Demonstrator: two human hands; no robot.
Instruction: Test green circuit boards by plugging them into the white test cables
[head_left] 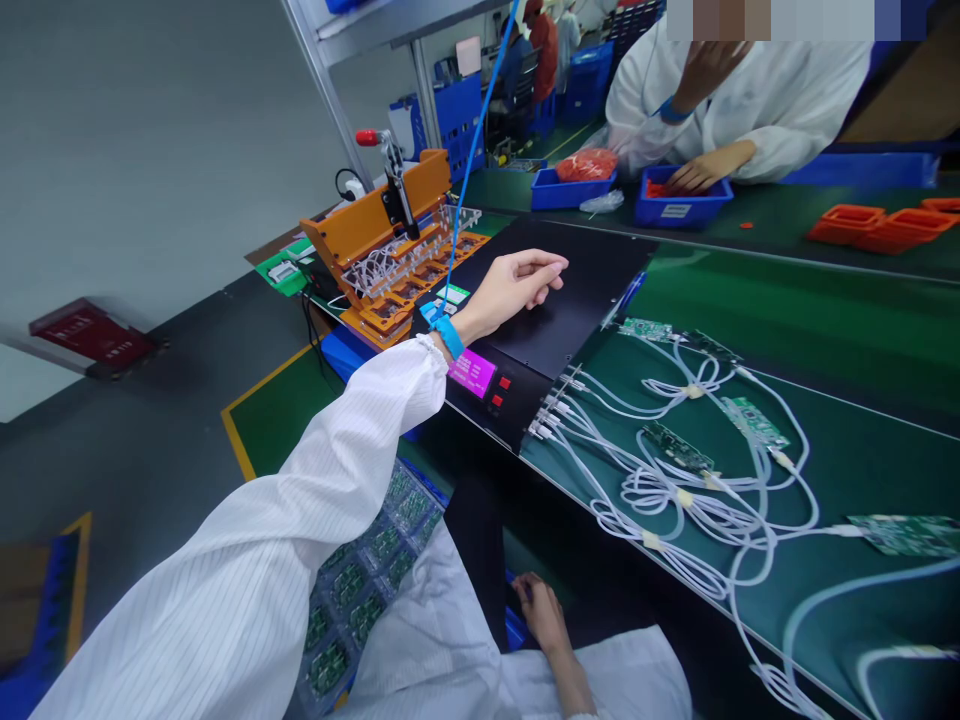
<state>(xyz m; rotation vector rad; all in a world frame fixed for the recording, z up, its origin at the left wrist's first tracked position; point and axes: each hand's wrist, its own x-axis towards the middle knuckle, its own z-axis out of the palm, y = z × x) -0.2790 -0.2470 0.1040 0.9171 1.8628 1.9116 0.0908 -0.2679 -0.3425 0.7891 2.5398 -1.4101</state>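
My left hand [514, 285] lies on top of a black tester box [577, 290], fingers stretched out and together, holding nothing. A blue wrist strap [448, 335] with a blue cord sits on that wrist. The box front has a pink display [472, 372] and red buttons [501, 390]. My right hand [540, 612] is low by my lap, below the table edge, its fingertips lost in the dark gap. A tray of green circuit boards [360, 585] rests on my lap under the left sleeve.
White cables [675, 490] run from the box to several green boards [679, 447] on the green mat. An orange clamp fixture [390, 250] stands left of the box. Across the table a person in white reaches into a blue bin [682, 205]; orange trays [877, 225] lie beyond.
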